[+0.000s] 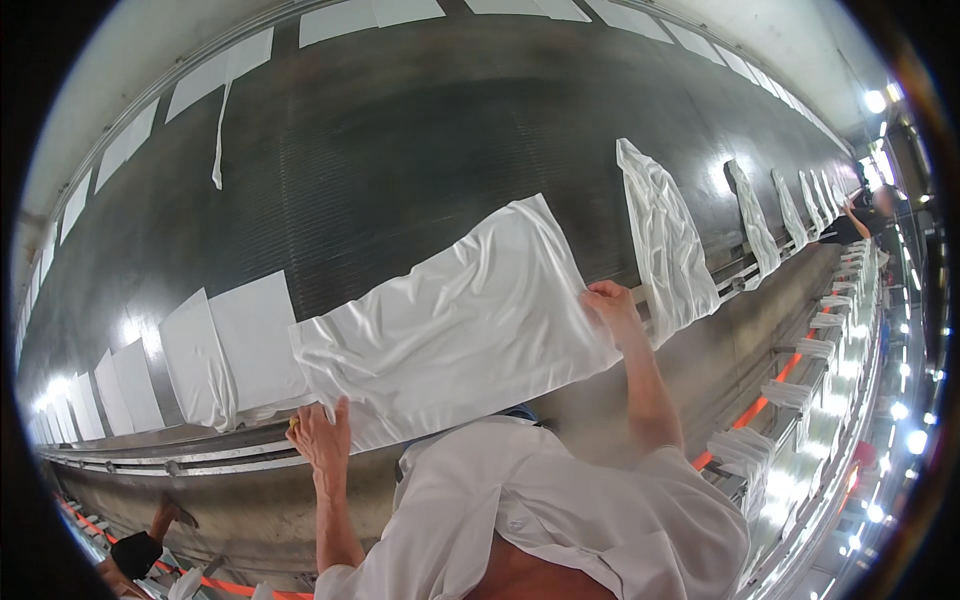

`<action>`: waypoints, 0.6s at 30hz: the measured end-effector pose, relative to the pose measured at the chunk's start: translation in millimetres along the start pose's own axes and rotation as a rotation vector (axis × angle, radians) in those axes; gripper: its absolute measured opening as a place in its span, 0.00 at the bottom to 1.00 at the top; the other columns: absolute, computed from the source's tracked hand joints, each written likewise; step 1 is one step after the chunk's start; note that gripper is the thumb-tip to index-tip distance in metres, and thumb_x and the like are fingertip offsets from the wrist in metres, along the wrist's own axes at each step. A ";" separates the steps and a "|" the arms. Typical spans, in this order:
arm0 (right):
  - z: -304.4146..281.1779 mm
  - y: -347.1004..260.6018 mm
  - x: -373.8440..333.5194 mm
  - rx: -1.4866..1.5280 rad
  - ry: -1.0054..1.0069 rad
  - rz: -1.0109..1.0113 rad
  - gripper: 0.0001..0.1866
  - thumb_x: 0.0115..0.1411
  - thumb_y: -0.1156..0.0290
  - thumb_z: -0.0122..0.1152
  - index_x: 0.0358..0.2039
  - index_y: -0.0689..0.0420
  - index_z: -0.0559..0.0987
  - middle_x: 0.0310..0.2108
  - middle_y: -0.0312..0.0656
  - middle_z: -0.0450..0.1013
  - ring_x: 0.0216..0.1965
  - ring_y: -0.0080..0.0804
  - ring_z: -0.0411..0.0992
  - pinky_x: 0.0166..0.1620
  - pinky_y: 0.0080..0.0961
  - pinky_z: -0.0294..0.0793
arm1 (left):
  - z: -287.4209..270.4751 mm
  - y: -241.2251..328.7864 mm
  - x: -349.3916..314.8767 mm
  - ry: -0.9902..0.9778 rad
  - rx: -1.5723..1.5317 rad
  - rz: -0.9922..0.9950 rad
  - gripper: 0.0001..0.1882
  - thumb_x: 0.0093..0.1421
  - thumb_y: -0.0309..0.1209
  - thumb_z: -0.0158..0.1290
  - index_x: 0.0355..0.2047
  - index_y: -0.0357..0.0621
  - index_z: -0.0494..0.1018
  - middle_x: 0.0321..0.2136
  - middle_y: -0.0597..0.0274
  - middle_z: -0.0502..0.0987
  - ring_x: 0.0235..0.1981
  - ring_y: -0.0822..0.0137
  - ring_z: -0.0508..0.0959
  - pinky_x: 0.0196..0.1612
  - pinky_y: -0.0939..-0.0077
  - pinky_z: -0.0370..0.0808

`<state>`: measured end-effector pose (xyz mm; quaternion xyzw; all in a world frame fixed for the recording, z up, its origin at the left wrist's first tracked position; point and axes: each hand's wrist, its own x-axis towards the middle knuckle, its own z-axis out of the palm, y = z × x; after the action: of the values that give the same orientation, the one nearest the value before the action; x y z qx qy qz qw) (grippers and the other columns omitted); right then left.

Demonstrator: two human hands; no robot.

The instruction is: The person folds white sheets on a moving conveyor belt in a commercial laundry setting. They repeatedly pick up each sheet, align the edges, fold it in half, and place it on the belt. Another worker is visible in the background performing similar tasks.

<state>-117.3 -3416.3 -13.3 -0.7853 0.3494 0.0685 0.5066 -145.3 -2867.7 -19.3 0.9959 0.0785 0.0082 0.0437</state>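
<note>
A wide piece of shiny white fabric (455,320) lies wrinkled over the near edge of a long dark table (400,150), its lower part hanging toward me. At its right edge my right hand (612,308) is closed, pinching the cloth. My left hand (322,437) is at the lower left corner, thumb and fingers bent on the fabric. Something small and yellow shows at one of its fingers. Left of the cloth, flat white sheets (250,345) lie on the table, a crumpled white strip over one.
More crumpled white fabric (670,245) is draped over the near edge at right. White sheets (370,18) line the far edge. A metal rail (220,460) runs along the near side. Behind me stands a rack with white cloths (745,450) and an orange strip. Other people work at far right and lower left.
</note>
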 end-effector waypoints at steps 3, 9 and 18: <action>-10.4 11.2 13.1 0.384 -0.178 0.216 0.14 0.58 0.66 0.70 0.40 0.62 0.84 0.31 0.37 0.79 0.31 0.23 0.76 0.37 0.24 0.77 | -5.8 36.5 -9.0 -0.219 -0.001 -0.101 0.32 0.60 0.58 0.57 0.32 0.34 0.78 0.45 0.39 0.78 0.54 0.44 0.72 0.60 0.46 0.59; -23.5 25.1 23.3 0.664 -0.382 0.189 0.05 0.61 0.74 0.67 0.36 0.59 0.82 0.31 0.35 0.78 0.30 0.21 0.76 0.36 0.22 0.77 | 22.9 59.9 7.3 -0.304 -0.247 -0.353 0.29 0.53 0.50 0.64 0.38 0.30 0.79 0.40 0.41 0.82 0.47 0.41 0.78 0.55 0.52 0.71; -23.8 17.2 32.9 0.779 -0.487 0.142 0.05 0.61 0.71 0.67 0.36 0.57 0.82 0.29 0.31 0.76 0.31 0.19 0.73 0.37 0.22 0.73 | -15.9 75.2 17.3 -0.593 -1.366 -0.896 0.33 0.60 0.31 0.65 0.62 0.33 0.66 0.55 0.48 0.76 0.55 0.53 0.79 0.61 0.59 0.76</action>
<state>-109.2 -3456.3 -29.9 -0.4714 0.2728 0.1491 0.8253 -116.9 -2937.6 3.3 0.5880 0.4264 -0.2242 0.6498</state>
